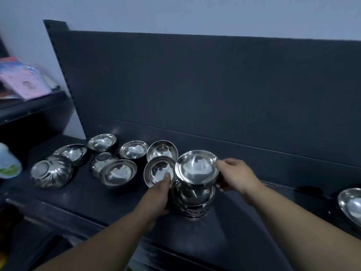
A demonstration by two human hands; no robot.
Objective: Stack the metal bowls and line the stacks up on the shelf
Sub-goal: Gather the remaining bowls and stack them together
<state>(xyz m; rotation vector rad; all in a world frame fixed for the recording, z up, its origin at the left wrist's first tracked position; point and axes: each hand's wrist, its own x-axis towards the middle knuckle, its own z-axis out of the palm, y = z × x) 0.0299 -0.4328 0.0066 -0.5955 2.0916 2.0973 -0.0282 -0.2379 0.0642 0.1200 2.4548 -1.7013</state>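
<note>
A stack of metal bowls stands on the dark shelf, a little right of centre. My left hand presses against the stack's left side. My right hand grips the right rim of the top bowl, which sits on the stack. Several loose metal bowls lie to the left: one upright bowl right beside the stack, another upright bowl further left, and an upside-down bowl at the far left. One more bowl lies at the right edge.
The shelf's dark back panel rises behind the bowls. A white plastic bottle stands at the left edge. Pink packets lie on a neighbouring shelf at the upper left. The shelf surface between the stack and the right-hand bowl is bare.
</note>
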